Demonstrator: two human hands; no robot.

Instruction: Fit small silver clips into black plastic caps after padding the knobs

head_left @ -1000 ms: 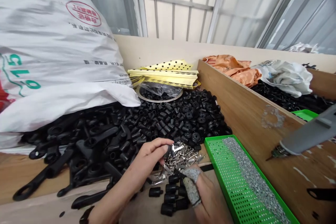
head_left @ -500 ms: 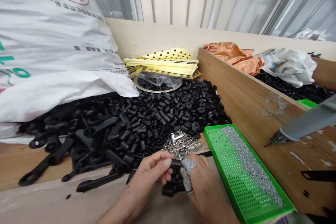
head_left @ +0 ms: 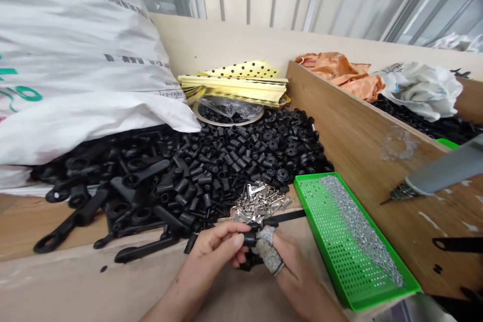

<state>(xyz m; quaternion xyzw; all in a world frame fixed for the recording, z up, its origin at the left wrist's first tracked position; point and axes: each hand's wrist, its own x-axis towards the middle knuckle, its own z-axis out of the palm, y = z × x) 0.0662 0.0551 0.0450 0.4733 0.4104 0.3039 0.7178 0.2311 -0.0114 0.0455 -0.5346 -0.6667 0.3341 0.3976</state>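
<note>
My left hand (head_left: 217, 251) and my right hand (head_left: 292, 269) meet low in the middle, both pinched on one small black plastic sleeve (head_left: 249, 238). The right forefinger wears a grey knitted finger cot (head_left: 268, 255). A few more black sleeves lie under the hands, mostly hidden. Just beyond the fingers sits a small heap of shiny metal clips (head_left: 260, 204). Behind that spreads a big pile of black sleeves and round caps (head_left: 245, 161), with long black plastic handles (head_left: 113, 196) to the left.
A green perforated tray (head_left: 328, 231) holding a strip of small screws stands right of my hands. A wooden divider (head_left: 358, 136) rises beyond it, with a powered screwdriver tip (head_left: 400, 192) hanging at right. A large white sack (head_left: 75, 60) fills the left; yellow dotted paper (head_left: 237, 83) lies behind.
My left hand drew back from the metal clips toward me and joined the right hand on a black sleeve. The view dropped slightly.
</note>
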